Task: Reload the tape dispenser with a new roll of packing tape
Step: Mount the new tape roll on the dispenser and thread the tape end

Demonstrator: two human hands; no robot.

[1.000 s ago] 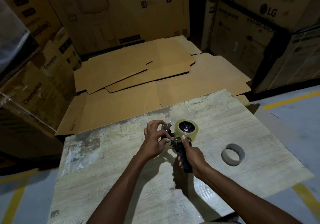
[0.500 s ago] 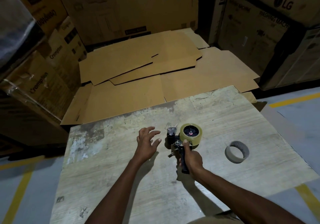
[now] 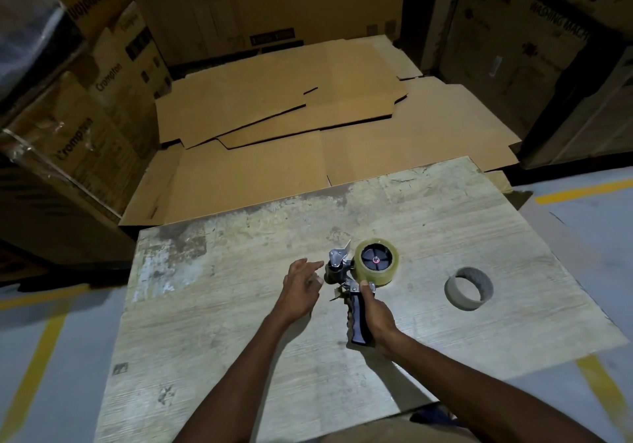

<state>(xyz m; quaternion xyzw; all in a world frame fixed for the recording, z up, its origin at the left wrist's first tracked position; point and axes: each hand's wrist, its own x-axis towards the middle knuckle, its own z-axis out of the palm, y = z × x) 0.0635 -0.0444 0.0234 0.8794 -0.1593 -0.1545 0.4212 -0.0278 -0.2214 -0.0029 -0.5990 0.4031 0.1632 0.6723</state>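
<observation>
On the worn table (image 3: 239, 322): black-handled metal tape dispenser (image 3: 346, 281), laid flat.
New roll: clear packing tape roll (image 3: 376, 266), seated on the hub.
Right hand (image 3: 375, 316): wrapped around the handle.
Left hand (image 3: 301, 286): fingers loose, holding nothing; just let go of the dispenser's front.
Empty grey cardboard core (image 3: 468, 288): well apart, right.
Meaning: reload likely almost finished.

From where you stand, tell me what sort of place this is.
Most likely a warehouse or appliance stockroom. Large shipping cartons marked LG and Crompton are stacked all around, flattened cardboard sheets lie on the floor, and yellow lines mark the concrete.
</observation>
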